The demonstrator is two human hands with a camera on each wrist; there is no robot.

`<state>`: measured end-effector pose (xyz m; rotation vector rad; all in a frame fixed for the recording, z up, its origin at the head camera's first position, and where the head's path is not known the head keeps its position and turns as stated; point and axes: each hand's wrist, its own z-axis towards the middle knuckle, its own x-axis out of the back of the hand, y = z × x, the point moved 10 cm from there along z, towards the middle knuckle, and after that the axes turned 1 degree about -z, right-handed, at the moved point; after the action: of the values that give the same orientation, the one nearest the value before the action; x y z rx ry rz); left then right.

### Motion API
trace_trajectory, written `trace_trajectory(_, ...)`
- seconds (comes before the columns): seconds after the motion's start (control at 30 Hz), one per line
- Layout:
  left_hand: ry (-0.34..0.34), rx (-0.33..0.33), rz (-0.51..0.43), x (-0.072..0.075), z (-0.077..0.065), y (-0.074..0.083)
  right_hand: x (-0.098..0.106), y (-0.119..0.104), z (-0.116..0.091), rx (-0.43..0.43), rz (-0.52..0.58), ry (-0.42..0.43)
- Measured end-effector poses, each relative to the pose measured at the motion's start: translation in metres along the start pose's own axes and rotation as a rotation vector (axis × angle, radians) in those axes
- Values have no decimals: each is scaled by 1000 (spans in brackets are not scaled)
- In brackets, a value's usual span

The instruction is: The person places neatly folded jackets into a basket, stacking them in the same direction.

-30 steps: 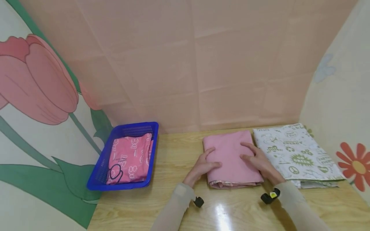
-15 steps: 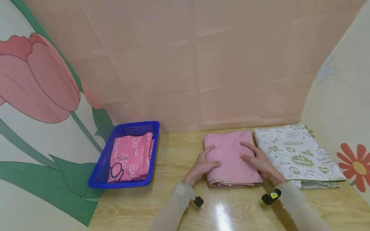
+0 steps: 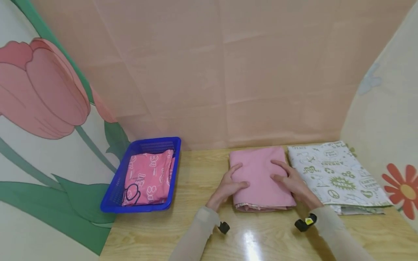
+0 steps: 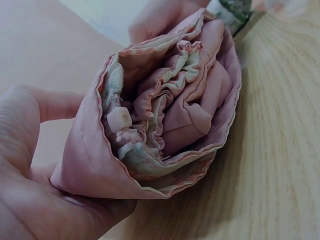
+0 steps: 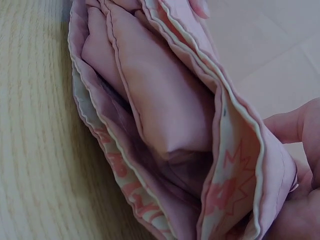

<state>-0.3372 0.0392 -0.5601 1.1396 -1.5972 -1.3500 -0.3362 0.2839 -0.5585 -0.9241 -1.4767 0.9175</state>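
A folded pink cloth (image 3: 259, 174) lies on the wooden table, right of the middle in the head view. My left hand (image 3: 226, 187) holds its left side, thumb on top and fingers at the edge and below. On the opposite side my right hand (image 3: 296, 184) grips it in a similar way, thumb and a finger on top. From the left wrist, the cloth's near end (image 4: 185, 115) shows several layers, a gathered edge and a small white plastic piece (image 4: 119, 118). The right wrist view shows inner layers (image 5: 160, 105) and a lining with red print (image 5: 235, 175).
At the left stands a blue plastic basket (image 3: 177, 159) with a pink printed folded cloth (image 3: 150, 179) in it. Right beside the held cloth lies a white folded cloth (image 3: 336, 174) with green print. Fabric-covered walls (image 3: 183, 83) close in the back and sides of the table (image 3: 196, 174).
Nearly nothing differs. Both hands stay at the sides of the pink cloth, and the head view has shifted very slightly.
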Motion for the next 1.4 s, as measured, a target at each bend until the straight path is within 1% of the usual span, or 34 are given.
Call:
trace_trajectory(0.2,12,3,17,7,-3,5,0,-8,-3,16,-29,13)
trace_trajectory(0.33,30,-11,20,13,-5,9,-1,-14,-4,17,-44,14)
trace_trajectory(0.5,49,-28,27,22,-9,16,-6,-21,-5,16,-29,4)
trace_trajectory(0.67,62,-35,43,31,-14,21,-13,-34,-5,57,5,-10)
trace_trajectory(0.77,66,-39,43,37,-17,24,-18,-44,-6,94,59,-25)
trace_trajectory(0.9,67,-53,38,42,-20,29,-23,-52,-6,114,102,-33)
trace_trajectory(1.23,54,-90,17,48,-23,40,-24,-57,-6,108,68,-20)
trace_trajectory(1.4,66,-91,29,53,-25,43,-25,-65,-6,108,43,-25)
